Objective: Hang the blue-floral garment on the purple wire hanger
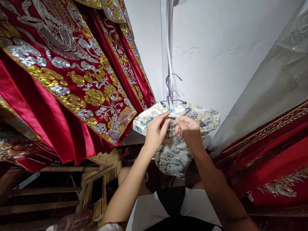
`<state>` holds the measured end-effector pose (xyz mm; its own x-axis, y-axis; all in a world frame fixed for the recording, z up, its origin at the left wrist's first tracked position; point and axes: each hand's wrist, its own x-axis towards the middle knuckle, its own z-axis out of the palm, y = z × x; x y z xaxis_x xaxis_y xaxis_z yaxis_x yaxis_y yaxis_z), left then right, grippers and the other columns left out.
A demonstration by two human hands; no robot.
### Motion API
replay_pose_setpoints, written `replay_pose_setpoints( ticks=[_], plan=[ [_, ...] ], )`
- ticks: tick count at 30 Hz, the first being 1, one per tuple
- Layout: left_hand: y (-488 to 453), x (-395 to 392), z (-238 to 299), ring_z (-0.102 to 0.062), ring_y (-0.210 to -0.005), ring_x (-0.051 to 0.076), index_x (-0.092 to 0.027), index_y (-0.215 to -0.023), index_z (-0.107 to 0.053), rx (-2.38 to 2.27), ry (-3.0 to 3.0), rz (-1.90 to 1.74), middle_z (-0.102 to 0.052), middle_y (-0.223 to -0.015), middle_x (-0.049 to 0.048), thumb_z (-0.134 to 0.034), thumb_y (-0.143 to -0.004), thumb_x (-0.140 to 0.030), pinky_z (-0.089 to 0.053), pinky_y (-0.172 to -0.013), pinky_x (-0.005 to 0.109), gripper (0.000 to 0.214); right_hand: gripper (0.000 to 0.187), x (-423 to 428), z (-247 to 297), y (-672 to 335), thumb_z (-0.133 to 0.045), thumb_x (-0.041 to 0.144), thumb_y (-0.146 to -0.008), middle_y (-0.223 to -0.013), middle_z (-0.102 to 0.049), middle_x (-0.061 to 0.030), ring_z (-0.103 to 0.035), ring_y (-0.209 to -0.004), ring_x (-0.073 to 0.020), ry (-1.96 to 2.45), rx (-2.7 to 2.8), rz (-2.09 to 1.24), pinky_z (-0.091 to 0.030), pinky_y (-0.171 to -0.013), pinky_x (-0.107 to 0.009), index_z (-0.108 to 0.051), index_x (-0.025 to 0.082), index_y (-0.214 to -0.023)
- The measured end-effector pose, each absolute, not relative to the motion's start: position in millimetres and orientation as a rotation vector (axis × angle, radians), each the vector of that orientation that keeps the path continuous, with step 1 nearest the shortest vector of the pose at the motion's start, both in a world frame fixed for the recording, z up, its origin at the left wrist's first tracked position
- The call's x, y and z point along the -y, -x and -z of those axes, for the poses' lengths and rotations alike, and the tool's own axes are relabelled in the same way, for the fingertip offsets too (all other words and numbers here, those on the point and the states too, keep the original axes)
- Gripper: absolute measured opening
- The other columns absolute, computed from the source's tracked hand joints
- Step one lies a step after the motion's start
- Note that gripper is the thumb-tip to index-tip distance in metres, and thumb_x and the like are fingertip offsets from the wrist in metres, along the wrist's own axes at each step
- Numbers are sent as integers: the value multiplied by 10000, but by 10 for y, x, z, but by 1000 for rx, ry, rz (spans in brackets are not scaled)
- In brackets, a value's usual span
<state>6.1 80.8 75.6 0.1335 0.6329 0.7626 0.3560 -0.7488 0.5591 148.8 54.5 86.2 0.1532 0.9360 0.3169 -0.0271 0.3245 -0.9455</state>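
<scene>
A short-sleeved shirt (172,160) with a blue and yellow floral print on pale cloth hangs in front of me. It is on a purple hanger (169,91), whose shoulders show inside the neckline. At the left side of the front neckline, my left hand (157,130) has its fingertips and thumb closed on the cloth. My right hand (189,128) pinches the shirt's front just opposite, its other fingers curled in. The fingertips of both hands are close together, and the small part of the neckline between them is too small to make out.
Red sequined costumes (96,83) hang at the left, and more red embroidered cloth (276,173) is at the right beside plastic sheeting (271,77). Behind the hanger are pale straps (167,41) and a white wall (211,38). A phone (97,190) lies on bamboo furniture (84,189) below left.
</scene>
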Motion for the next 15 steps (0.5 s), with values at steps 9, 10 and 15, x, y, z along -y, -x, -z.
replay_pose_setpoints(
  ticks=[9,10,15],
  plan=[
    [-83,-900,-871,-621,-913,195,-182,-938,-643,-1232,-2172,-1905,-677,-903,42,-543,-1004,-256,-455,-857,319,142,284,-807,-486,-1490,-578,374,-895,-533,-381,66,-310,-495,-110,1229,1333,-599,-244,-496,-272,-497,229,-664],
    [-16,-939,-877,-610,-908,187,-181,-936,-640,-1237,-2057,-1999,-665,-908,36,-543,-1003,-246,-451,-849,308,134,309,-822,-427,-1513,-583,354,-874,-522,-355,67,-292,-496,-111,1290,1354,-596,-233,-498,-278,-453,234,-620],
    [571,-1331,-818,-519,-716,82,-165,-854,-592,-911,-963,-2253,-556,-778,-40,-557,-982,-119,-436,-754,179,141,394,-699,-146,-1689,-593,314,-802,-484,-291,69,-292,-489,-109,1307,1373,-672,-235,-512,-285,-310,248,-536]
  ],
)
